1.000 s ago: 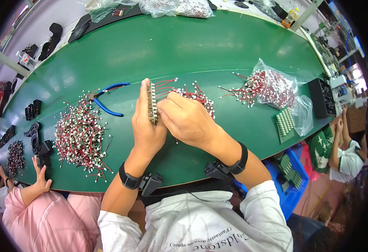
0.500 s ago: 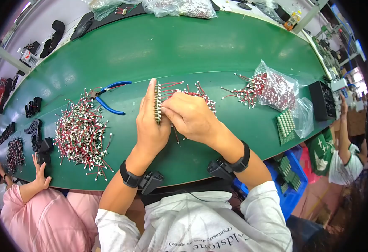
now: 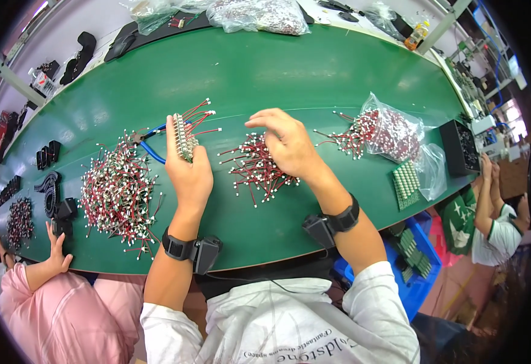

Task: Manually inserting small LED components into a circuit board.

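A narrow circuit board panel (image 3: 182, 134) with a row of pale connectors stands on edge in my left hand (image 3: 188, 177), gripped between the fingers and the thumb. Several red-wired leads stick out from its right side, their white plugs in the air. My right hand (image 3: 291, 145) is open above a small pile of red wire leads (image 3: 258, 173), fingers bent and pointing left, with nothing visible in them. Blue-handled pliers (image 3: 150, 145) lie behind my left hand, partly hidden by it. To the left is a larger heap of white-plugged red leads (image 3: 117, 194).
At the right, a clear bag of leads (image 3: 393, 130) lies by a green board panel (image 3: 406, 185) and a black bin (image 3: 459, 145). A blue crate (image 3: 420, 267) holding boards is below the table edge. A co-worker's hand (image 3: 58, 255) rests at the left edge.
My left hand has moved left with the board panel, away from my right hand. The right hand has come off the board, shifted slightly right and opened over the small pile.
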A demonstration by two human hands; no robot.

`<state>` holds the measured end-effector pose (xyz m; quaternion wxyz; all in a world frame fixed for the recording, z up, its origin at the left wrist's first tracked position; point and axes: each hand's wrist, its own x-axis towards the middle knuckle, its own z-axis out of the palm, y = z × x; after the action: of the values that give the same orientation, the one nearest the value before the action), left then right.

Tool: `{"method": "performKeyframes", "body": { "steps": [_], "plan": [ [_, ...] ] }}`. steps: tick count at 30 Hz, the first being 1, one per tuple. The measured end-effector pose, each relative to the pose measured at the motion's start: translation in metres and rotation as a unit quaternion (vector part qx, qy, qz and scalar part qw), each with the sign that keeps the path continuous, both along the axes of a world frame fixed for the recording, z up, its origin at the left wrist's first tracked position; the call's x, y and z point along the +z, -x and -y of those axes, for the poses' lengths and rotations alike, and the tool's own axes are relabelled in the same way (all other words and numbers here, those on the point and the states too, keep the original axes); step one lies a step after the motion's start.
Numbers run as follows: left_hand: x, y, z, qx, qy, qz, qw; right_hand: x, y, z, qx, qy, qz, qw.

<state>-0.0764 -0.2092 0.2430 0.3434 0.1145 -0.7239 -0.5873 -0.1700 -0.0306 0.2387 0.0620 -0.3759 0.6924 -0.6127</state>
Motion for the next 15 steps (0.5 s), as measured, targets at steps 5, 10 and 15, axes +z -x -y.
{"method": "performKeyframes", "body": {
  "steps": [5, 10, 15],
  "plan": [
    [-0.006, 0.003, 0.005, 0.018, 0.010, -0.010, 1.000, 0.007, -0.022, 0.035, -0.077, -0.148, -0.280, 0.945],
    [-0.007, 0.006, 0.006, 0.033, 0.006, -0.017, 0.999, -0.012, -0.022, 0.056, -0.084, -0.284, -0.241, 0.924],
    [-0.009, 0.005, 0.007, 0.035, 0.015, -0.006, 0.999, -0.014, -0.024, 0.057, -0.084, -0.274, -0.296, 0.911]
  ]
}}
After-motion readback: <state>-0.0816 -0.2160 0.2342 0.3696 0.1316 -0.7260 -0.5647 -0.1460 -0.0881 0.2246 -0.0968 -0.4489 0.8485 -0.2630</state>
